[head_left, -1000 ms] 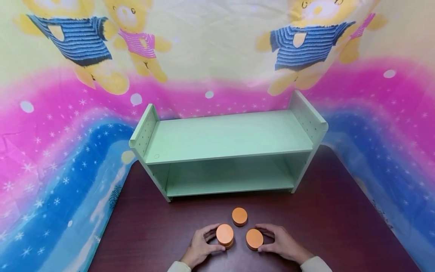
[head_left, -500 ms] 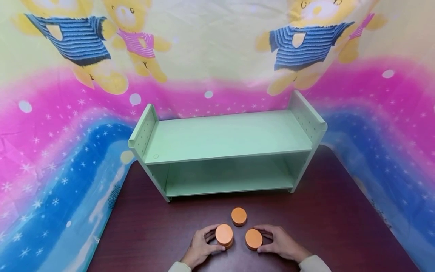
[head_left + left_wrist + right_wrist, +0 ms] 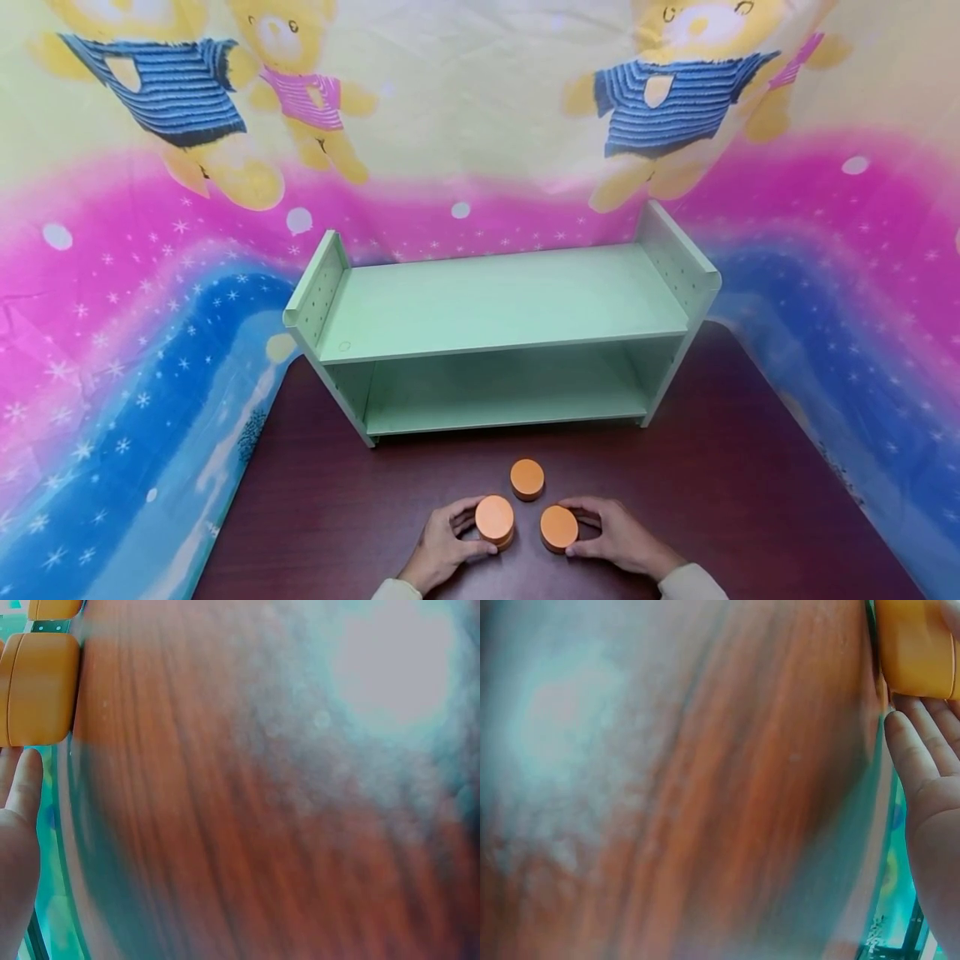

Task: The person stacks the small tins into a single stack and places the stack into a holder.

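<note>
Head view, bottom centre: the left hand (image 3: 442, 546) pinches an orange round box (image 3: 494, 518), the right hand (image 3: 622, 537) a second box (image 3: 558, 528); a third box (image 3: 527, 478) stands just beyond. Light, even side pressure should suit. Left wrist view, upper left: smooth, seamed wall. Right wrist view, upper right: likewise.

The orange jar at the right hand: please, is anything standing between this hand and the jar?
Nothing visible stands between them: the right hand grips the right jar by its side. The far jar stands apart, nearer the shelf.
</note>
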Tool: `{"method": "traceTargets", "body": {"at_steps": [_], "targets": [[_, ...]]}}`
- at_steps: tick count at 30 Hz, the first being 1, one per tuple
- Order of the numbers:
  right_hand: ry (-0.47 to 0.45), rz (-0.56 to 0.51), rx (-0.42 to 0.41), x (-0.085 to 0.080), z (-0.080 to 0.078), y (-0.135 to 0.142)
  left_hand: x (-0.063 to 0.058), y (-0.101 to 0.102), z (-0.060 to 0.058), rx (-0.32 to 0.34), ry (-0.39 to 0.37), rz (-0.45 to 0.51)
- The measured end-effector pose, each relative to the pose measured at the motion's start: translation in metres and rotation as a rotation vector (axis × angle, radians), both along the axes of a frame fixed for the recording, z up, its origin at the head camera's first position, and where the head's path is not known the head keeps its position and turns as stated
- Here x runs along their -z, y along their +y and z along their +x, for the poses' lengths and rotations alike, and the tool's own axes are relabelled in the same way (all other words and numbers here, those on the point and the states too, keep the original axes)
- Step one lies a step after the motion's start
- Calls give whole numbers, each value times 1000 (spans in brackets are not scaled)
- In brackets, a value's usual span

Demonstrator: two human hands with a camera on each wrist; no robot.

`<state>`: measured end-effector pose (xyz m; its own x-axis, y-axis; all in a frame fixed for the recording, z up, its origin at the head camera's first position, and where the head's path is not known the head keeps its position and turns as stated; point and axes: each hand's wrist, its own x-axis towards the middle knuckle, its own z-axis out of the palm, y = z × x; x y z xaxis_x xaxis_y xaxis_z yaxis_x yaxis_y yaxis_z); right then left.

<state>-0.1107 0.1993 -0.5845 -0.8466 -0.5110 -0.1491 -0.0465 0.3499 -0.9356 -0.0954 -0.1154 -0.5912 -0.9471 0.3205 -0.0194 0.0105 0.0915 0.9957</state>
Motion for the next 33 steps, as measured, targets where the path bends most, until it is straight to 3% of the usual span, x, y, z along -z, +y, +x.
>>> {"method": "traceTargets", "body": {"at_steps": [14,33], "targets": [[69,-11,-13,-7,-2,-2,3,-1,-1,-2,-16,-27],[285,153,-26,-22,-1,-7,-2,-1,0,-15,21,-29]]}}
